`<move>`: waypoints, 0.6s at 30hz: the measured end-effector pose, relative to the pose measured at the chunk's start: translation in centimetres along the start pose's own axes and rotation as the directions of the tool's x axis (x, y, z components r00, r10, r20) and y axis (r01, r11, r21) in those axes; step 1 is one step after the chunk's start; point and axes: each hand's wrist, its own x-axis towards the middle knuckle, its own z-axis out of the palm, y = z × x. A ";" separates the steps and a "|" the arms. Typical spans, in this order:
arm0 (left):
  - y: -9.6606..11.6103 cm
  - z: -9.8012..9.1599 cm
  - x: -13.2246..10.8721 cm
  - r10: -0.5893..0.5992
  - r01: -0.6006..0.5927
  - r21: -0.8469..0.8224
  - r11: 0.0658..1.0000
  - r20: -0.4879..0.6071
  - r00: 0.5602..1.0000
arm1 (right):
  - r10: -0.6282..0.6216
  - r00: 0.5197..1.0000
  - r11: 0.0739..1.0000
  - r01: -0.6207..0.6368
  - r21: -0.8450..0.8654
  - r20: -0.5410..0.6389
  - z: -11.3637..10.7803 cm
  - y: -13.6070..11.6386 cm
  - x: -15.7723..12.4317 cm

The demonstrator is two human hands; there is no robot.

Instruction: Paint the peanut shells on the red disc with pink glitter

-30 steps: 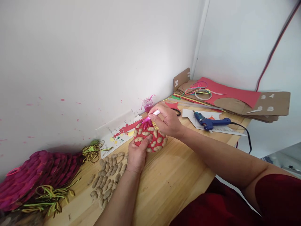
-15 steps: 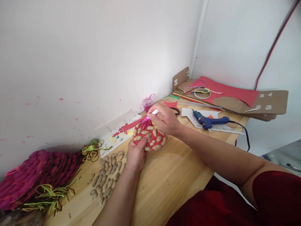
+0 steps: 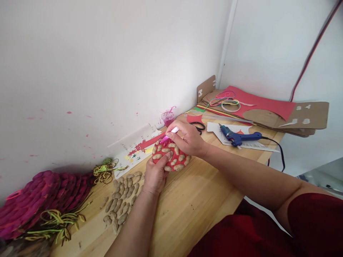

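My left hand (image 3: 157, 172) grips the near edge of a round red disc (image 3: 176, 157) covered with glued-on peanuts, its thumb lying on top. A white-handled paintbrush (image 3: 172, 132) is pinched in my right hand (image 3: 190, 138). The brush's pink tip touches the far left part of the disc, where some peanuts are painted bright magenta. Most other peanuts on the disc are bare tan. Behind the hands, against the wall, stands a clear cup of magenta paint (image 3: 168, 117). Loose peanuts (image 3: 122, 198) lie on the table left of my left hand.
Stacked magenta peanut discs (image 3: 45, 200) and yellow-green yarn (image 3: 57, 223) lie at the left. Paper with star cut-outs (image 3: 134, 153) lies along the wall. Right are black-handled scissors (image 3: 198, 126), a blue glue gun (image 3: 238, 137) with cord, and cardboard with red paper (image 3: 262, 103).
My right hand has shifted slightly left and down, carrying the brush tip further onto the disc's left part. The left hand and disc have barely moved.
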 end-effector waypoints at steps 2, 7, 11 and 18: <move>0.0 0.0 0.0 -0.006 0.006 0.008 1.000 0.006 1.000 | -0.002 1.000 1.000 0.001 0.006 0.012 0.0 -0.2 0.0; 0.1 -0.1 0.1 -0.027 0.027 -0.003 1.000 -0.017 0.999 | -0.025 0.998 0.998 0.021 -0.058 -0.062 -0.1 0.0 0.1; 0.1 -0.1 0.1 -0.033 0.033 -0.013 0.999 -0.009 0.999 | -0.044 0.998 0.999 0.044 -0.023 -0.035 -0.1 0.1 0.1; 0.2 -0.1 -0.1 -0.031 0.031 -0.016 0.999 -0.001 1.000 | -0.039 0.996 0.998 0.035 -0.051 -0.076 -0.1 0.3 0.1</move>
